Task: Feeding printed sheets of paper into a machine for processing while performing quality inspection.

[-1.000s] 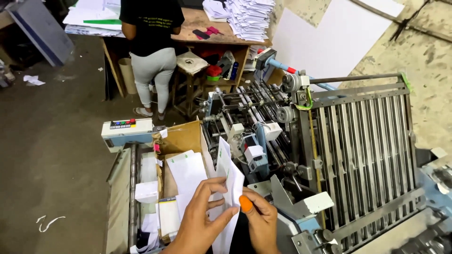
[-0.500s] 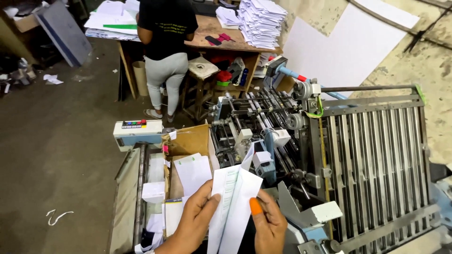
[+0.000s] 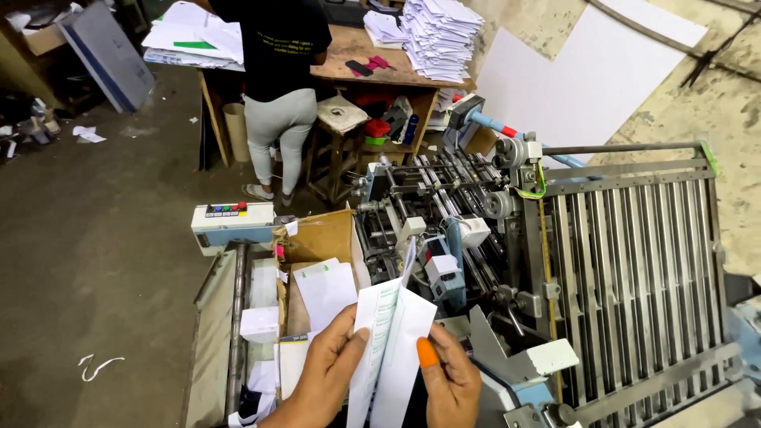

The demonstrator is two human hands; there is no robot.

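Near the bottom of the view, two hands hold a bunch of folded white paper sheets [image 3: 392, 349]. The left hand [image 3: 329, 372] grips the left edge of the sheets, with the thumb lying across the front. The right hand [image 3: 450, 380] grips the right edge, and its thumb wears an orange rubber tip [image 3: 427, 353] that presses on the paper. The sheets stand up tall and lean a little to the right. Just left of the hands is a brown cardboard box [image 3: 317, 242] with more white sheets [image 3: 325, 289] inside it. To the right is a big grey paper folding machine [image 3: 634, 269] with many long metal bars. A small control box with coloured buttons [image 3: 231, 222] sits at the far end of the box side. Far away, another person [image 3: 281, 95] in a black shirt stands at a wooden table [image 3: 357, 67]. A tall pile of white paper [image 3: 440, 36] rests on that table.
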